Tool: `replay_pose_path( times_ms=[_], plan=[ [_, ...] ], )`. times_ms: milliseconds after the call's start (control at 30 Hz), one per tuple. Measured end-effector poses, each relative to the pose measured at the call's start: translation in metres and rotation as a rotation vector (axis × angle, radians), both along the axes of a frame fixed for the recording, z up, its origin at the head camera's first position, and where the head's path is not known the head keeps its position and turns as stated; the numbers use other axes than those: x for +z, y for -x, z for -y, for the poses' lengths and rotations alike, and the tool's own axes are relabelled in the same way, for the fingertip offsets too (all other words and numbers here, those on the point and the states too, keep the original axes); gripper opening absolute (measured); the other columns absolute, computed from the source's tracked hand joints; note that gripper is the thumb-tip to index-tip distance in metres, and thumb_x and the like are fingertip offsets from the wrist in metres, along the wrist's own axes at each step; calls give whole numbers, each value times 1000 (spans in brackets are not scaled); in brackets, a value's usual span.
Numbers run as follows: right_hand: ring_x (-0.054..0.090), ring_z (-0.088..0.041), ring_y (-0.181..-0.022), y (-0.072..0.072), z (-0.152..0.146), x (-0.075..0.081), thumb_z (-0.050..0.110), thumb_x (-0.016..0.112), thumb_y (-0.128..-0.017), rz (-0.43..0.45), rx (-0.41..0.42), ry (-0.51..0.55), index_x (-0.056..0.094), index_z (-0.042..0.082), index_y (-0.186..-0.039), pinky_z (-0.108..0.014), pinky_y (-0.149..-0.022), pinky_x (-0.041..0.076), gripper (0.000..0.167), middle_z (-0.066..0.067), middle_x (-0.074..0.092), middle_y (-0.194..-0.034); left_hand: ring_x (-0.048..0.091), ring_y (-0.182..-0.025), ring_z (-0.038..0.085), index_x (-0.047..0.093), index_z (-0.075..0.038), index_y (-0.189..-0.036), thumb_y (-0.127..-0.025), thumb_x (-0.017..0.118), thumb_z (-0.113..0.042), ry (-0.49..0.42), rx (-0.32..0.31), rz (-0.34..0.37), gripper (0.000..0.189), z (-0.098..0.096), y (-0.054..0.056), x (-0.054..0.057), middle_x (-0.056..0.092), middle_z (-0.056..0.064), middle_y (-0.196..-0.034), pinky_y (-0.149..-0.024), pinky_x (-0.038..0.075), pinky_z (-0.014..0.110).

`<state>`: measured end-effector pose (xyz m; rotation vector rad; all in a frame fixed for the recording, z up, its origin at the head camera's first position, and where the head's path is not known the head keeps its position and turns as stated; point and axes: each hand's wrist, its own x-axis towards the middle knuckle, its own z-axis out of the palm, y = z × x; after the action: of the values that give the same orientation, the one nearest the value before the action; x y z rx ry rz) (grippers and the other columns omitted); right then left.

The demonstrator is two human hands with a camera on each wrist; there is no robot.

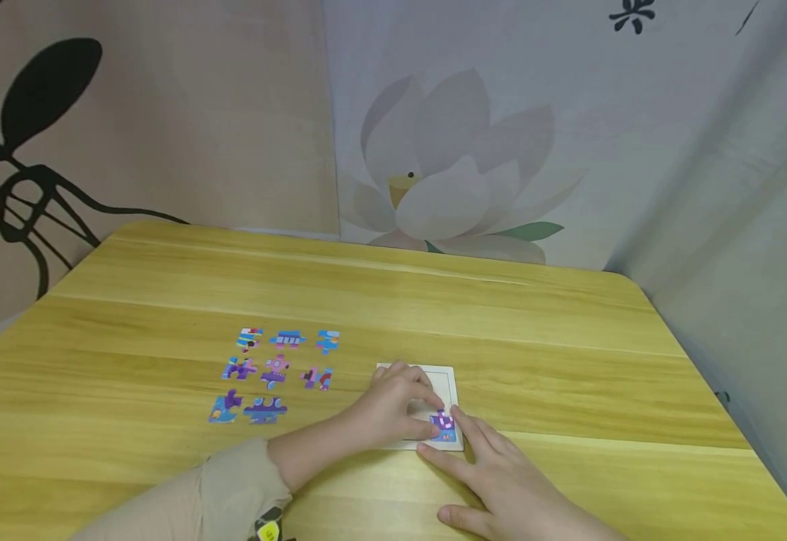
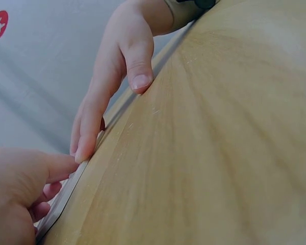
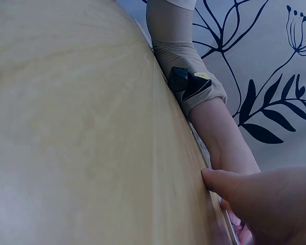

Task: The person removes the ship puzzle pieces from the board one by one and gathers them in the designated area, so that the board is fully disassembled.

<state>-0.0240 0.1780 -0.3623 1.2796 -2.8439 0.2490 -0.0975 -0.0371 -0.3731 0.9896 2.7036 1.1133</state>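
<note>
In the head view, a blue and purple jigsaw piece (image 1: 443,427) lies in the lower right corner of a white puzzle tray (image 1: 452,387). My left hand (image 1: 393,406) reaches over the tray and pinches that piece between thumb and a curled finger. Fingers of my right hand (image 1: 502,481) extend fairly straight, their tips at the tray's right and near edges. The left wrist view catches the right hand (image 2: 112,66) beside the tray's thin edge (image 2: 66,194), with the left thumb close by. The left hand covers much of the tray.
Several loose jigsaw pieces lie in rough rows left of the tray, among them a purple and blue one (image 1: 265,411) and a striped one (image 1: 249,338). The wooden table (image 1: 535,338) ends at a printed curtain (image 1: 468,150) behind.
</note>
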Motion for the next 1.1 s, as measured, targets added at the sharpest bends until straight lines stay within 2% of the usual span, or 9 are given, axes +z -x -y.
replay_pose_path(
  times_ms=[267,533,767,933,1100],
  plan=[
    [31,-34,-135,1,0,0,61,44,-93,11,3,0,40,31,-146,-55,-93,42,61,-20,29,-150,44,-95,9,73,-19,-94,-73,84,-23,-38,18,71,24,0,0,1,61,-15,-97,-88,30,38],
    [31,-34,-135,1,0,0,61,45,-93,22,-4,6,40,32,-146,-54,-94,41,61,-21,30,-149,46,-77,9,73,-20,-85,-74,83,-15,-139,7,114,15,-2,2,-1,61,-22,-75,-78,34,33],
    [32,-34,-134,1,-1,0,61,45,-93,17,-4,1,41,32,-146,-54,-94,41,61,-22,31,-149,54,-73,7,70,-10,-85,-77,78,-3,-279,-4,222,13,-4,1,-2,61,-12,-70,-71,48,24],
    [33,-32,-134,1,-2,-2,61,47,-92,-27,11,15,40,32,-146,-51,-94,42,61,-19,33,-148,56,-73,7,70,-8,-85,-79,76,1,-328,3,262,12,-4,-1,1,62,-10,-71,-73,49,24],
    [31,-30,-135,2,-2,-3,60,49,-92,-48,19,25,38,33,-147,-50,-94,42,62,-16,31,-150,55,-71,10,71,-9,-86,-80,76,-2,-335,13,281,11,-1,-4,6,62,-9,-73,-66,48,24]
  ],
)
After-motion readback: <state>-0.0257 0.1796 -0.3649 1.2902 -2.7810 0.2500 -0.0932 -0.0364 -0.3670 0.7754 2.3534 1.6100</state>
